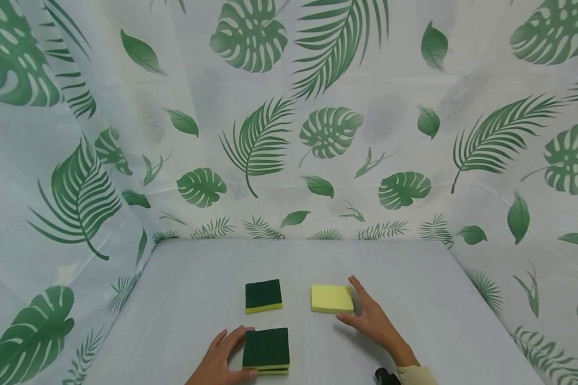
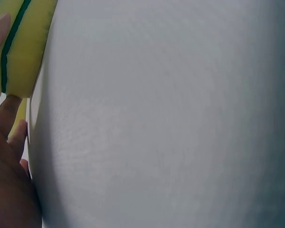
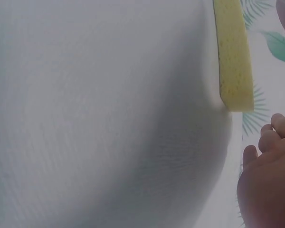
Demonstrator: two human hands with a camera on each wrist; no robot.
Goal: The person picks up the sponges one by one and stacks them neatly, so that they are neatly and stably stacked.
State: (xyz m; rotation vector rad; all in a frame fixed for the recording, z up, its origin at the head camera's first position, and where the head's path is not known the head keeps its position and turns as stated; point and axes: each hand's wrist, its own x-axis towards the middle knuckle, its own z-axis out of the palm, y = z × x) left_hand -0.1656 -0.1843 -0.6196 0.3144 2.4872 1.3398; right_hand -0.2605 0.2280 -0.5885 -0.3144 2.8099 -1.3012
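Near the front of the table, two sponges with dark green scouring tops (image 1: 266, 347) lie stacked. My left hand (image 1: 221, 358) holds this stack at its left side, thumb at the front edge and fingers at the back. In the left wrist view the thumb lies against the yellow-and-green layers (image 2: 26, 52) and other fingers are partly hidden. To the right and farther back, a sponge (image 1: 332, 299) lies yellow side up. My right hand (image 1: 373, 321) is spread around its right end, thumb in front and fingers behind; the right wrist view shows a gap between hand and sponge.
Another sponge, green side up (image 1: 263, 295), lies behind the stack and left of the yellow one. The white table (image 1: 183, 299) is bounded by leaf-patterned sheets (image 1: 270, 214) at the back and both sides. A black object (image 1: 385, 376) sits by the right sleeve.
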